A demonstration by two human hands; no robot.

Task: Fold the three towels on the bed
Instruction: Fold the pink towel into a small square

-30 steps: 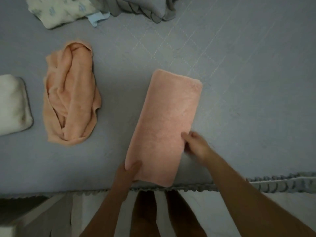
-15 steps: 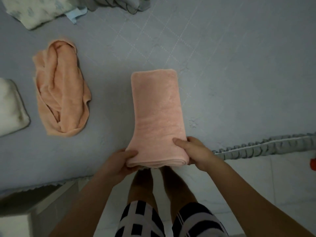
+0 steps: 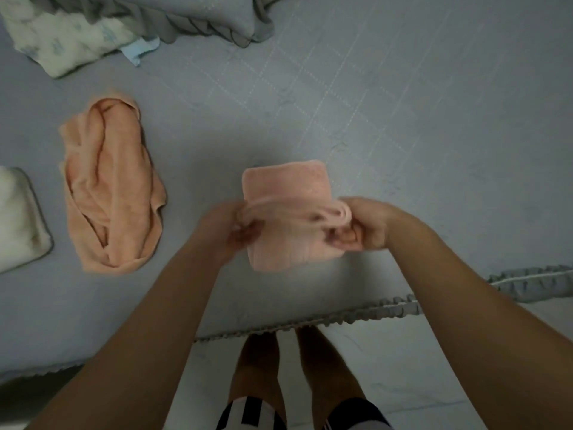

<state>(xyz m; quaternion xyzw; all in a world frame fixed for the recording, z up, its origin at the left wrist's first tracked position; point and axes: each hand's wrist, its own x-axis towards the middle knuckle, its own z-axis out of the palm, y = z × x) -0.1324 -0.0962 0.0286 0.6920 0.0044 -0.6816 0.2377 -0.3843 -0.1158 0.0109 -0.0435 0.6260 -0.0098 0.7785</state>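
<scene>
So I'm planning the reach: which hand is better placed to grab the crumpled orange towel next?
The left hand. It is on the side nearer the crumpled orange towel, while the right hand would have to cross the pink towel.

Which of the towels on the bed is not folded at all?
The orange towel, lying crumpled in a heap. The pink towel is being folded in both hands, and the white towel lies folded at the left edge.

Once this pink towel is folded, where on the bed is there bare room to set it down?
Most free: the grey bedspread right of the pink towel, up to the frilled bed edge. A narrower strip lies between it and the crumpled orange towel. The left side is crowded: the white folded towel, and the patterned cloth and grey pillow at the top.
</scene>
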